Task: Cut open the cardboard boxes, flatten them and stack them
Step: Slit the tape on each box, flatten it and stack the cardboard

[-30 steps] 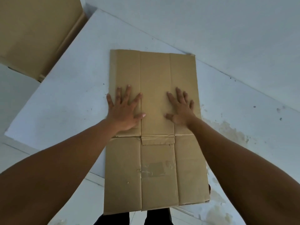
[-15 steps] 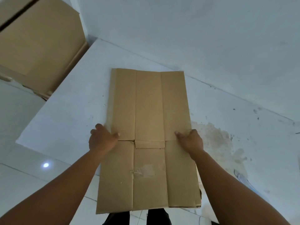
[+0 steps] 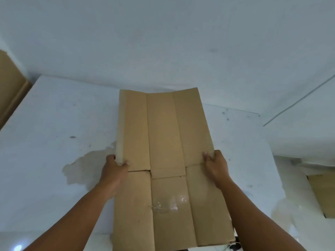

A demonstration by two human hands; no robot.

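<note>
Head view, looking down along your two bare forearms. You have one flattened cardboard box (image 3: 166,160) between your hands, a long sheet with three lengthwise panels and a crosswise fold level with your knuckles. Your left hand (image 3: 114,169) clasps its left edge, thumb on top and fingers curled underneath. Your right hand (image 3: 215,163) clasps the right edge in the same way. One patch of clear tape (image 3: 168,203) shines on the middle panel, nearer to you than both hands.

The sheet's far edge reaches past your hands to the line where the white table (image 3: 54,142) meets the wall (image 3: 163,42); its near edge hangs over the table's front edge. I cannot tell whether the sheet touches the tabletop.

Two other pieces of cardboard show: one (image 3: 10,91) far left of your left hand at the picture's edge, and one (image 3: 322,194) low and right of your right hand. One peeled, brownish patch (image 3: 87,165) lies just left of your left hand. Bare tabletop stretches on both sides.
</note>
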